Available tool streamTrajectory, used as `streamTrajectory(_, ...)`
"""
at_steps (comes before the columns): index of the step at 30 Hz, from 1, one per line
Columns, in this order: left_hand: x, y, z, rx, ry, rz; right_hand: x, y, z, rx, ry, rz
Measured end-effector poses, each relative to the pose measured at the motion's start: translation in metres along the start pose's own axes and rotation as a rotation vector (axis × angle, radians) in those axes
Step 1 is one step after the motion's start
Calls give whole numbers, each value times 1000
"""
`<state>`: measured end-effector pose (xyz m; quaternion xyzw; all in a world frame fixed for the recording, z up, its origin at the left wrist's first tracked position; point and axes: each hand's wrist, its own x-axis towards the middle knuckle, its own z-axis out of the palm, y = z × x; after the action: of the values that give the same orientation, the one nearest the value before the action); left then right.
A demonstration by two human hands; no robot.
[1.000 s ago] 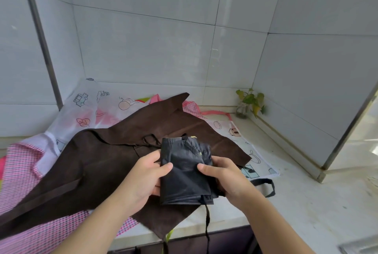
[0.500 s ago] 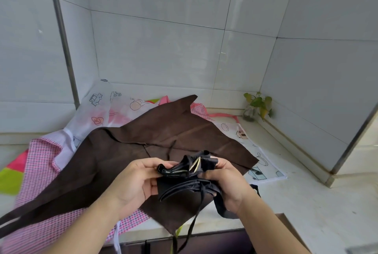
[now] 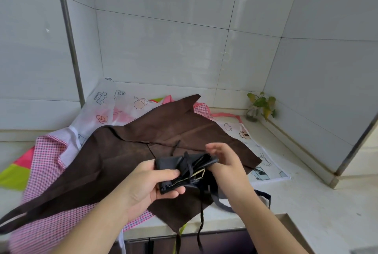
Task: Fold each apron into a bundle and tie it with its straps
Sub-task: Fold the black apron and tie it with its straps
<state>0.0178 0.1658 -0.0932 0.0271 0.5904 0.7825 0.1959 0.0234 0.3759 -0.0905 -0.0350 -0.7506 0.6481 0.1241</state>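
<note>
A small black apron bundle (image 3: 180,168) is held above the counter, edge-on, with thin black straps (image 3: 201,219) hanging from it past the counter edge. My left hand (image 3: 151,184) grips the bundle from the left, thumb on top and fingers underneath. My right hand (image 3: 227,163) is at the bundle's right end with its fingers curled over it; what they pinch is hidden. A brown apron (image 3: 131,157) lies spread on the counter below.
Under the brown apron lie a pink checked apron (image 3: 47,163) and a white printed apron (image 3: 106,106). A small potted plant (image 3: 259,106) stands in the back right corner. Tiled walls close in the back and right. Bare counter (image 3: 319,212) lies to the right.
The bundle has been turned from flat to edge-on and squeezed thinner. My right hand has lifted to its right end, and a strap now crosses over the bundle.
</note>
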Motion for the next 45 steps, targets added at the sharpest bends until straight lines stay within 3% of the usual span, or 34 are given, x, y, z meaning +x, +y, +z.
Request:
streamTrajectory(3,-1,4,0,-52,69,49,-9,-3,-4,5,190,-137)
streamTrajectory(6,-2,6,0,52,60,105,-24,-18,0,-113,139,-322)
streamTrajectory(10,-3,5,6,296,63,176,-16,-26,7,-761,-23,-429)
streamTrajectory(12,-2,2,7,351,56,191,-10,-29,11,-911,-84,-355)
streamTrajectory(14,0,-1,6,362,57,197,-7,-32,10,-804,-104,-271)
streamTrajectory(17,1,-4,2,383,43,199,-8,-38,7,-403,-223,-170)
streamTrajectory(20,-1,-5,1,433,-4,181,-11,-53,3,-204,-309,-189)
streamTrajectory(24,-10,-2,6,424,-117,152,-6,-69,7,-283,-336,-282)
streamTrajectory(28,-15,2,8,388,-221,160,12,-65,13,-384,-361,-235)
streamTrajectory(33,-18,2,11,275,-159,162,22,-53,11,-462,-362,-187)
streamTrajectory(36,-20,0,14,324,-186,162,21,-48,18,-546,-349,-209)
streamTrajectory(38,-20,0,17,369,-95,164,21,-45,19,-553,-256,-236)
streamTrajectory(40,-18,2,17,351,3,211,17,-45,16,-518,-56,-263)
streamTrajectory(43,-14,4,11,231,115,305,-5,-45,6,-205,210,-246)
streamTrajectory(45,-12,4,6,177,169,340,-25,-39,1,-97,263,-249)
